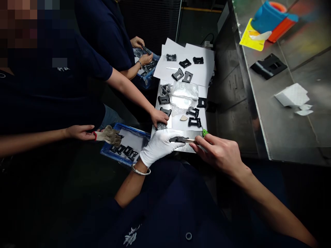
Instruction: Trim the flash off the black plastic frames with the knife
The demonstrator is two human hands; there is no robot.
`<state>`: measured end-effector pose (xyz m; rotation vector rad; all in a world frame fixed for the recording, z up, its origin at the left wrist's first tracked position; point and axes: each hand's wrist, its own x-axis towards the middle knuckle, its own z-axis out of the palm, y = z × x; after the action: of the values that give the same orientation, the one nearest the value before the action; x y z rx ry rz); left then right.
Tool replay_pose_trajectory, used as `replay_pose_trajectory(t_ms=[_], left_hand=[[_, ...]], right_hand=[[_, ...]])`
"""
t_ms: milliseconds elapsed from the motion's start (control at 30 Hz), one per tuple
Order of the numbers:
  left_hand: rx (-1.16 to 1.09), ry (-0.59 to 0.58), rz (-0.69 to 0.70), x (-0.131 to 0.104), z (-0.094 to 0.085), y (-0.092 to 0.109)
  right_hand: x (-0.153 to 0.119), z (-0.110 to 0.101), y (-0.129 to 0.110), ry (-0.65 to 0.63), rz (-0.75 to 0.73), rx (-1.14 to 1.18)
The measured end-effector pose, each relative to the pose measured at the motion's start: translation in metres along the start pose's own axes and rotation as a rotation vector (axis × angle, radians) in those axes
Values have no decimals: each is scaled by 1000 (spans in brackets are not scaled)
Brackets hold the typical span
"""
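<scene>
My left hand [160, 146], in a white glove with a metal bracelet at the wrist, grips a small black part [178, 139] above the table's near edge. Bare and bent at the fingers, my right hand [223, 153] holds a thin metal tool [191, 141] whose tip touches or overlaps that part. Just beyond my right fingers lies a green-handled tool [204, 132]. Black frame-shaped parts, one of them a black frame [194, 122], lie on white paper [203, 74] along with clear plastic bags [184, 94].
A co-worker's bare hand [159, 117] rests at the table's left edge. A gloved hand [110, 135] is over a blue crate [120, 158] of black parts. Another person's hands [146, 59] hold a part at the back. On the right, a metal bench [261, 113] bears a blue container [267, 19].
</scene>
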<state>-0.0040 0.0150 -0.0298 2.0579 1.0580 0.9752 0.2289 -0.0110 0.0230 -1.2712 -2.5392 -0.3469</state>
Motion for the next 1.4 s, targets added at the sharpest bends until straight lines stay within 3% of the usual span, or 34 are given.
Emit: replay_pose_trajectory(t_ms=[167,500,600,733,833,933,1100,1300,1400], left_hand=[[-11,-6,-59,1,-1,3],[-68,32,-50,6,-1,5],[-65,39,-67,6,-2,6],[-50,54,-75,6,-4,9],[-79,71,-72,5,-4,11],[-116,86,-177,4,-2,11],[-360,117,-358,2,2,12],[-358,169,-367,0,14,14],[-461,196,-406,-5,26,12]], right_hand=[[-3,2,-1,-19,17,17],[-8,8,-4,13,68,23],[-10,7,1,-20,166,231],[-13,8,11,39,368,619],[-16,11,14,61,516,755],[-20,14,14,49,641,844],[-22,19,10,23,744,980],[-12,36,-6,54,832,1204],[-8,38,-8,95,823,1263]])
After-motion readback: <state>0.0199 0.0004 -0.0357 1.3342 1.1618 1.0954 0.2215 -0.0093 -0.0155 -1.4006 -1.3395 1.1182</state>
